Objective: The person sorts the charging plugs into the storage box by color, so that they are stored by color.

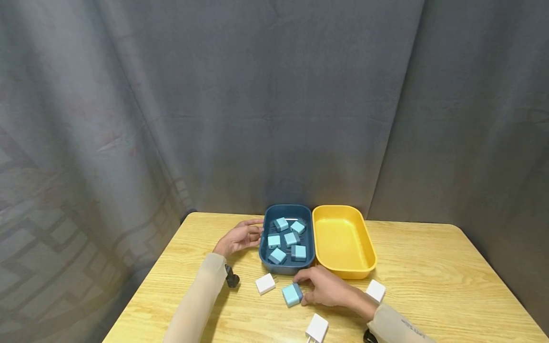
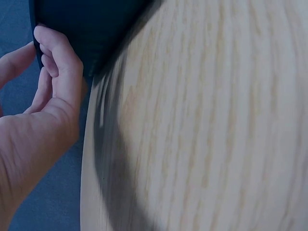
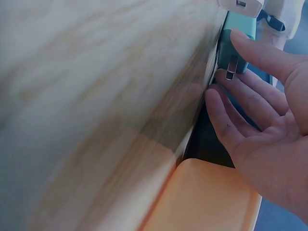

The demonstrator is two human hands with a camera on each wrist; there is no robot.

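Note:
A dark blue tray [image 1: 266, 216] holds several light blue chargers [image 1: 291, 238]. My left hand [image 1: 255, 232] lies at its left wall, fingers loosely bent, tips touching the rim. In the left wrist view the fingertips [image 2: 48, 38] meet the tray's edge [image 2: 96, 29], thumb apart. My right hand [image 1: 305, 286] is in front of the trays, fingers nearly straight, touching a light blue charger [image 1: 292, 294] that lies on the table. In the right wrist view the thumb of my right hand [image 3: 228, 55] rests against this charger [image 3: 236, 29], with the fingers below its prongs.
An empty yellow tray [image 1: 343, 240] stands right of the blue one. White chargers lie on the wooden table at the left [image 1: 265, 283], right [image 1: 375, 290] and near edge [image 1: 317, 328]. A small black object [image 1: 232, 278] sits by my left forearm. A grey curtain hangs behind.

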